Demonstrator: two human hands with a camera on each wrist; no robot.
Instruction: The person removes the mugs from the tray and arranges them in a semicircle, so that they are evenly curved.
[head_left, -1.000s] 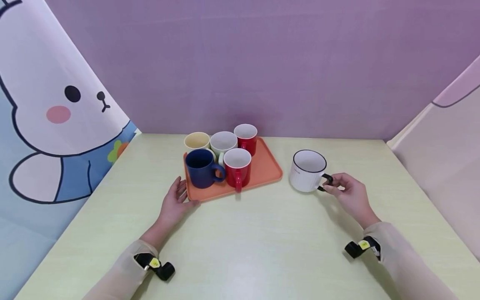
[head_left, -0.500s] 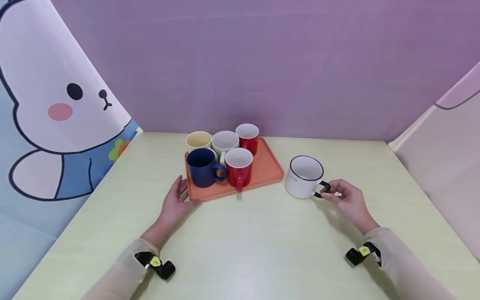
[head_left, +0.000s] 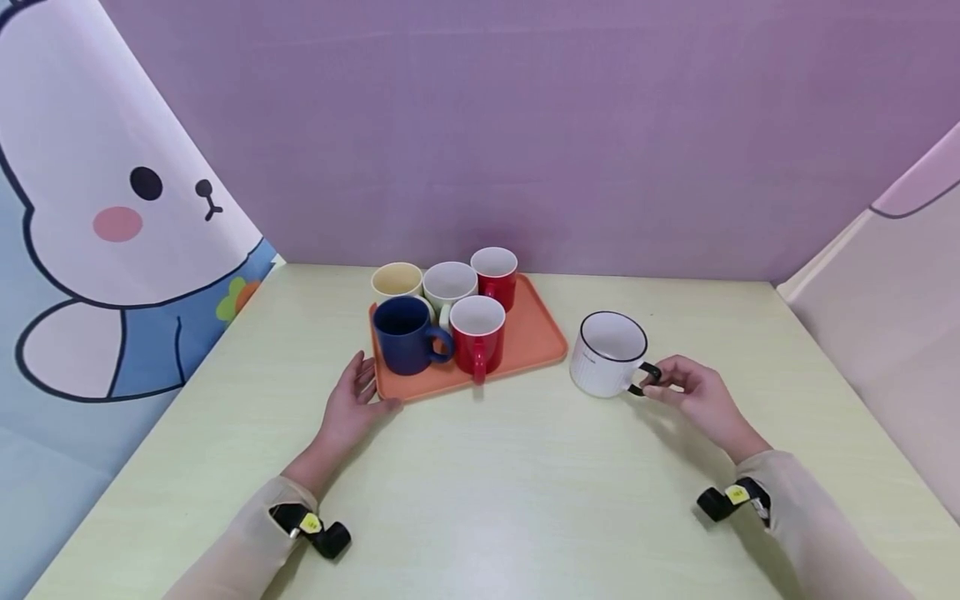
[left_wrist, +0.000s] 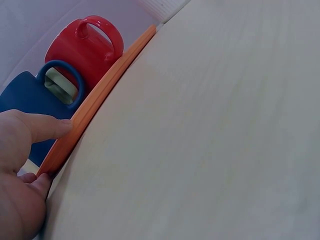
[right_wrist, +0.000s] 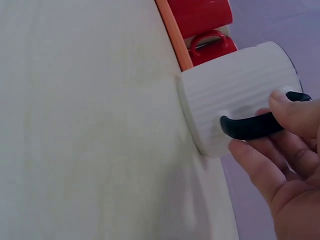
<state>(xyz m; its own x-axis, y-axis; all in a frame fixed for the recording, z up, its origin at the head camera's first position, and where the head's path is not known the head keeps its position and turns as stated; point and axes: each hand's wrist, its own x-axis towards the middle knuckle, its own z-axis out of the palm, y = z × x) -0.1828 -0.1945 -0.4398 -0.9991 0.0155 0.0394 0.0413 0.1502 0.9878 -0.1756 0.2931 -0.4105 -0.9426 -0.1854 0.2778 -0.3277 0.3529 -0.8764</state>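
In the head view, my right hand (head_left: 697, 400) pinches the black handle (right_wrist: 252, 126) of a white ribbed mug (head_left: 603, 367) with a dark rim. The mug stands upright on the table, just right of an orange tray (head_left: 536, 337). My left hand (head_left: 352, 396) holds the tray's near left corner, thumb against the front rim and fingers along the left side. On the tray stand a blue mug (head_left: 405, 346), two red mugs, one in front (head_left: 480, 342) and one behind (head_left: 498, 287), a pale green mug (head_left: 450, 287) and a yellow mug (head_left: 396, 283).
The pale wooden table (head_left: 487, 483) runs back to a purple wall (head_left: 562, 150). A cartoon-printed sheet (head_left: 97, 275) hangs on the left, and a light panel (head_left: 900, 317) stands on the right. Black cameras are strapped to both wrists.
The white mug has moved slightly toward me and left, with my right hand on its handle; over the last half second it stays put. My left hand keeps its place at the tray.
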